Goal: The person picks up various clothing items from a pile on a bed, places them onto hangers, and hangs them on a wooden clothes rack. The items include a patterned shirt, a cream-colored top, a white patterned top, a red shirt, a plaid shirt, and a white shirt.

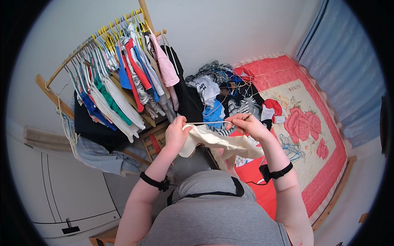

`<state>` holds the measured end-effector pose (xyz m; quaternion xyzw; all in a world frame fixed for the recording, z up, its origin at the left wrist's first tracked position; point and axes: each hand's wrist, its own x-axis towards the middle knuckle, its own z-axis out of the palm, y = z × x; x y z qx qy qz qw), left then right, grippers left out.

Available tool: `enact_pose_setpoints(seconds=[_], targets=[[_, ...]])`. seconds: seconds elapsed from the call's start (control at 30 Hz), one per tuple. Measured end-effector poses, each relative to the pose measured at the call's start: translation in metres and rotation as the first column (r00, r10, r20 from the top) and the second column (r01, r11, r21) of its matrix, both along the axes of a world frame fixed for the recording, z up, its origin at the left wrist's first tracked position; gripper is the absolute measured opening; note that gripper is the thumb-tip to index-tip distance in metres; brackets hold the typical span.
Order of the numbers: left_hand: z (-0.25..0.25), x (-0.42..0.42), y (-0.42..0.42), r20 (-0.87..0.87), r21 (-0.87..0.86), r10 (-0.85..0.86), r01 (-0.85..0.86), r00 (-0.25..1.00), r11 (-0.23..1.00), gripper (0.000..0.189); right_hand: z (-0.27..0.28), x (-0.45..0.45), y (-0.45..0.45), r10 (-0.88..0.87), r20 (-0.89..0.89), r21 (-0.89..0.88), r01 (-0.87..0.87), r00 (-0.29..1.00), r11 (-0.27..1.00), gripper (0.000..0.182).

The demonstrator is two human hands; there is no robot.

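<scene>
In front of my body a cream garment (218, 141) hangs below a thin, pale clothes hanger (204, 123). My left hand (178, 133) grips the hanger's left end together with the edge of the garment. My right hand (244, 124) pinches the hanger near its other end, fingers closed around it. The garment droops between my hands and spreads under my right wrist. How much of the hanger sits inside the cloth cannot be told.
A wooden clothes rack (60, 101) full of hung garments stands ahead on the left. Beyond my hands lies a heap of clothes (212, 89) with loose hangers on a bed with a red floral cover (320, 123). More hangers (291, 149) lie to the right. White cabinet doors (74, 187) are at lower left.
</scene>
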<state>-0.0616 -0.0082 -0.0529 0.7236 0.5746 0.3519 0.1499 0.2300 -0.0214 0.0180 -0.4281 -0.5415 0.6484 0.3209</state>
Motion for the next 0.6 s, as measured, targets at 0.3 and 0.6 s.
enact_pose_setpoints(seconds=[0.3,0.6], targets=[[0.010,-0.010,0.004,-0.155,-0.201,-0.387,0.354,0.909,0.913,0.022,-0.003,0.007,0.013,0.001,0.067,0.062,-0.005,0.998,0.998,0.026],[0.010,-0.018,-0.012,-0.111,-0.112,-0.224,0.212,0.968,0.971,0.034,-0.044,0.041,-0.016,-0.716,-0.200,0.597,0.663,0.669,0.453,0.028]])
